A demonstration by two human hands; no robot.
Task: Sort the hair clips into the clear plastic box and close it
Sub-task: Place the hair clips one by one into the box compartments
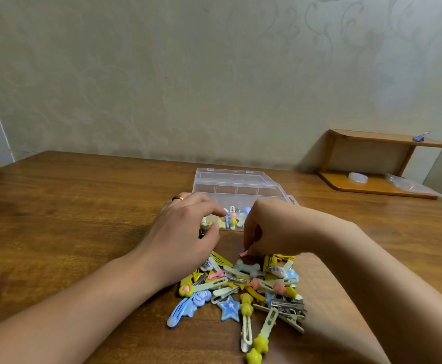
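Two bare arms are reaching forward over a brown wooden tabletop [70, 206]. The left hand [185, 229] is lying palm down, just in front of the clear plastic box [237, 189]. Its fingers are bending a little and its fingertips are reaching over the box's near left part. Something small and dark is showing under this hand, but it is too hidden to tell if the grip is pinching it. A red and gold ring [178, 198] is sitting on one finger. The right hand [269, 229] is bending down at the wrist, with its fingers pointing at the tabletop. Its grip is pressing together on a small pink clip [243, 253], right at the far edge of the pile of hair clips [241, 290]. The pile is lying between the two arms, close to the person. In it are a blue star clip [229, 308], a long blue clip [179, 312], yellow clips with stars and a pale bone-shaped clip [246, 267]. The box is standing open just past the hands, with its lid tipping back toward the wall. A few clips are already lying inside it, near the front. No words can be read on anything. Far to the right, a small wooden shelf [380, 164] is sitting on the tabletop.
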